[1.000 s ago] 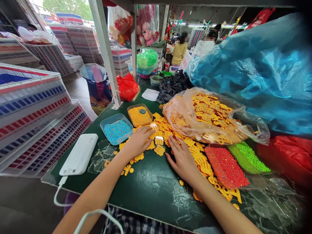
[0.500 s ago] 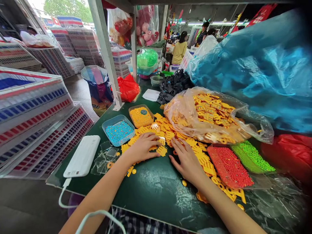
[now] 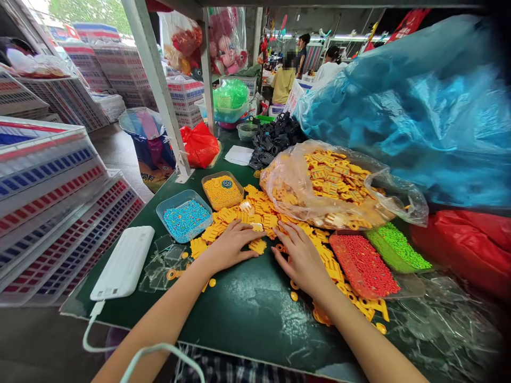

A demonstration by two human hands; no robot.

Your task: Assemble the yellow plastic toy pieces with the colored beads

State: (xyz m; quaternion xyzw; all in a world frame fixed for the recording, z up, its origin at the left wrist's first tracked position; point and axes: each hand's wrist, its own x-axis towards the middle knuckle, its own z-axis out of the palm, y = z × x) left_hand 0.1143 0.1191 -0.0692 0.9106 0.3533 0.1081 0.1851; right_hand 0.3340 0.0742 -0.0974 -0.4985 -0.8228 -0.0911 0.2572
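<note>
Both my hands rest palm-down at the near edge of a spread pile of yellow plastic pieces [image 3: 259, 205] on the dark green table [image 3: 255, 308]. My left hand [image 3: 229, 247] has its fingers stretched out over the pieces, thumb apart, with one comb-shaped yellow piece [image 3: 257, 246] by its thumb and fingertips. My right hand [image 3: 299, 258] lies on the right part of the pile, fingers spread, nothing held in it. Behind the pile, a clear plastic bag [image 3: 279, 178] full of similar yellow pieces stands open.
Trays of blue beads [image 3: 187, 219], yellow beads [image 3: 219, 194], red beads [image 3: 365, 263] and green beads [image 3: 399, 247] flank the pile. A white power bank [image 3: 123, 260] with a cable lies left. Black parts [image 3: 275, 138] and a large blue bag [image 3: 399, 117] are behind; stacked crates [image 3: 48, 213] stand left.
The view has shifted slightly, so the table's contents appear a little further left. Both hands stay over the yellow pieces, with only slight finger movement.
</note>
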